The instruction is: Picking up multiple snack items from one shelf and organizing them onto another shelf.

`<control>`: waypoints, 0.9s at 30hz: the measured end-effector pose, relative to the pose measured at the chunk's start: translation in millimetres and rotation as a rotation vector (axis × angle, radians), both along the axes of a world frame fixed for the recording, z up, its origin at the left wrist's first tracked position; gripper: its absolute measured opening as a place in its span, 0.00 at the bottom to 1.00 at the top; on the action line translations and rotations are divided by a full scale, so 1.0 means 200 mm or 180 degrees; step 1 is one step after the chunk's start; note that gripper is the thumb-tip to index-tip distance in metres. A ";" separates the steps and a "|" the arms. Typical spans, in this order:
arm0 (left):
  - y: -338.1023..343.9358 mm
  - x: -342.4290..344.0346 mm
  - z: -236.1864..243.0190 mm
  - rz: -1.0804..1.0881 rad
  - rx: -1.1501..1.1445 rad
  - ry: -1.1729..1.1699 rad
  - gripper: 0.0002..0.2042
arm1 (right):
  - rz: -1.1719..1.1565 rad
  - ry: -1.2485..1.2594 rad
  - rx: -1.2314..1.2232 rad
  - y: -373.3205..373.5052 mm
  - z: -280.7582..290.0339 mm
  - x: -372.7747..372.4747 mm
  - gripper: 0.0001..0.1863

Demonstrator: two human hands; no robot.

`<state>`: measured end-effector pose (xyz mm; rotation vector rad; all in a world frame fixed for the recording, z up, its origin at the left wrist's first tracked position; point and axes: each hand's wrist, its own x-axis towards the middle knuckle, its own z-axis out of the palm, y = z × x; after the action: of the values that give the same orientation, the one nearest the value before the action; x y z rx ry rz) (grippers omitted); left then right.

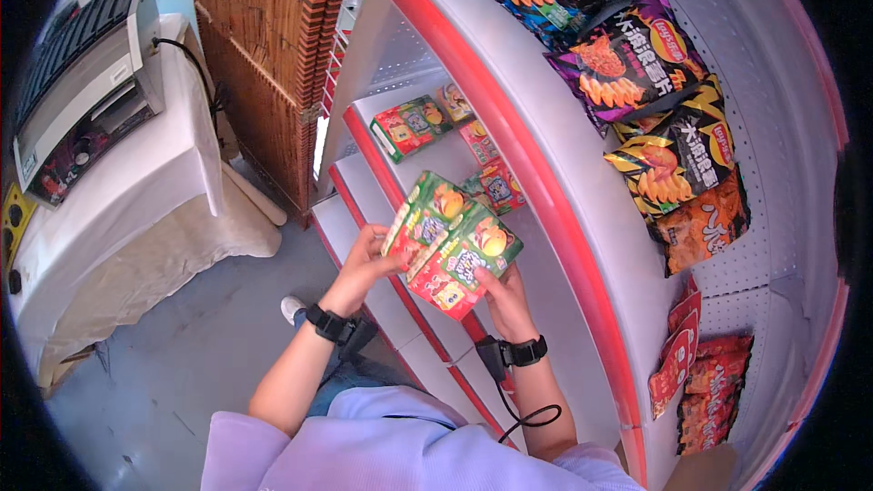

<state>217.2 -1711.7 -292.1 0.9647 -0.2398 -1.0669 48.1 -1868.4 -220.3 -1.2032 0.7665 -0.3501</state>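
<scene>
My left hand [368,264] grips a green-and-red snack box [435,207] with fruit pictures from its left edge, fingers curled round it. A second, similar box [464,268] lies against it, lower right, held by my right hand [503,300] with the thumb on its face. Both boxes are above the middle shelf's red front edge [368,150]. On that shelf, behind them, sit several colourful small boxes [409,127]. Dark straps with devices are on both my wrists.
An upper shelf [532,173] with a red rail holds several bags of chips [673,155] and red-orange packets [714,382] on the right. At left stand a cloth-covered table [145,173] with a metal machine [86,73] and a wooden folding screen [259,55]. My shoe shows on the grey floor [182,327].
</scene>
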 end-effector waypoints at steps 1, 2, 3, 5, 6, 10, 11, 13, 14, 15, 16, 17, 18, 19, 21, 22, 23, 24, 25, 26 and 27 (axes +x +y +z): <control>0.02 -0.02 0.00 -0.0118 -0.0044 0.0062 0.23 | 0.0128 -0.0161 -0.0302 0.00 0.00 0.04 0.33; 0.04 -0.03 -0.01 -0.0249 -0.0085 0.0117 0.24 | 0.0167 -0.0254 -0.0416 0.00 0.00 0.07 0.33; 0.06 -0.03 -0.01 -0.0200 -0.0088 0.0110 0.24 | 0.0139 -0.0186 -0.0341 0.00 0.00 0.09 0.33; 0.09 -0.04 -0.01 -0.0386 -0.0130 0.0243 0.28 | 0.0099 0.0138 -0.0383 0.00 0.00 0.11 0.32; 0.09 -0.05 -0.01 -0.0396 -0.0174 0.0242 0.31 | 0.0156 0.0156 -0.0314 0.00 -0.01 0.11 0.32; 0.07 -0.09 -0.01 -0.0864 -0.0221 0.0159 0.31 | 0.0147 -0.0012 0.0721 0.00 -0.04 0.06 0.27; 0.06 -0.09 -0.01 -0.0852 -0.0310 0.0157 0.31 | 0.0147 -0.0049 0.1361 0.00 -0.05 0.03 0.25; 0.02 -0.08 -0.01 -0.1219 -0.0196 0.0102 0.30 | 0.0245 -0.0105 0.1315 -0.02 -0.07 -0.01 0.24; -0.01 -0.06 -0.01 -0.1309 -0.0192 -0.0071 0.29 | 0.0079 -0.0164 0.1305 -0.03 -0.07 -0.04 0.24; -0.04 -0.02 -0.01 -0.1317 -0.0173 -0.0069 0.29 | -0.0095 -0.0261 0.1255 -0.05 -0.07 -0.08 0.24; -0.09 0.05 -0.01 -0.1405 -0.0092 -0.0801 0.27 | -0.0311 -0.0258 0.1250 -0.08 -0.07 -0.12 0.23; -0.14 0.13 -0.01 -0.1454 -0.0042 -0.1664 0.24 | -0.0319 -0.0253 0.1301 -0.11 -0.07 -0.18 0.23; -0.20 0.20 -0.01 -0.0919 0.0162 -0.2187 0.27 | -0.0568 -0.0329 0.1114 -0.15 -0.08 -0.23 0.23; -0.26 0.29 -0.01 -0.0383 0.0448 -0.2836 0.29 | -0.0669 -0.0566 0.0878 -0.19 -0.10 -0.30 0.23; -0.39 0.48 -0.02 0.0519 0.1260 -0.3795 0.34 | -0.1176 -0.0565 0.0869 -0.31 -0.15 -0.44 0.22; -0.46 0.56 -0.02 0.0692 0.1261 -0.4067 0.37 | -0.1296 -0.0901 0.0802 -0.38 -0.20 -0.51 0.22; -0.51 0.62 -0.02 0.0927 0.1227 -0.4360 0.40 | -0.1494 -0.0717 0.0808 -0.46 -0.27 -0.56 0.22; -0.57 0.65 -0.03 0.0870 0.1257 -0.4294 0.40 | -0.1586 -0.0633 0.0212 -0.53 -0.35 -0.61 0.21; -0.62 0.66 -0.04 0.0907 0.1612 -0.4680 0.43 | -0.1685 -0.0532 -0.0448 -0.61 -0.43 -0.65 0.20; -0.66 0.67 -0.05 0.0931 0.1972 -0.5074 0.47 | -0.1443 -0.0467 -0.0303 -0.73 -0.48 -0.66 0.21; -0.69 0.68 -0.06 0.0911 0.1949 -0.5065 0.47 | -0.1467 -0.0453 -0.0312 -0.76 -0.57 -0.68 0.21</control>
<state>353.5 -1850.1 -303.5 2.1812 -1.0529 0.1467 -87.5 -2020.4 -333.4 -1.0713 0.9074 -0.8524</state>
